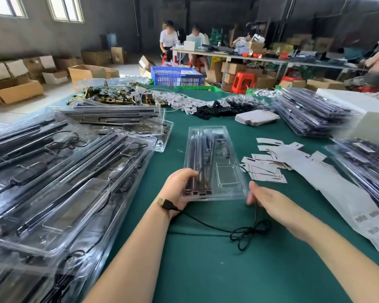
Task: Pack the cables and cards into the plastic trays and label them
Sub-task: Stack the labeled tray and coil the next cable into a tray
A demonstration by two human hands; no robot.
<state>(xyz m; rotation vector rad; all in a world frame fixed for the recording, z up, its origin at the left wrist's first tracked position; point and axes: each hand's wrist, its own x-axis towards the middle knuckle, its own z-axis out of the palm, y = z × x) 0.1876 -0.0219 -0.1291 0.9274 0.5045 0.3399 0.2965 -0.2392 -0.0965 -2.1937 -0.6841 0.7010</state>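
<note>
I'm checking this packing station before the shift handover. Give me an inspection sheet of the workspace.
Surface: green table, crowded at both sides.
Job's things: clear tray in the middle, holding dark bars; printed cards to its right; label sheet at right.
Clutter: filled tray stacks on the left, more at right; brass parts at the far side.
Grippers: left hand grips the tray's near corner; right hand pinches the cable.
Cables: black cable lies loose with a looped end, its plug on the left wrist.
Surroundings: cardboard boxes, blue crate, people seated at a far table.
</note>
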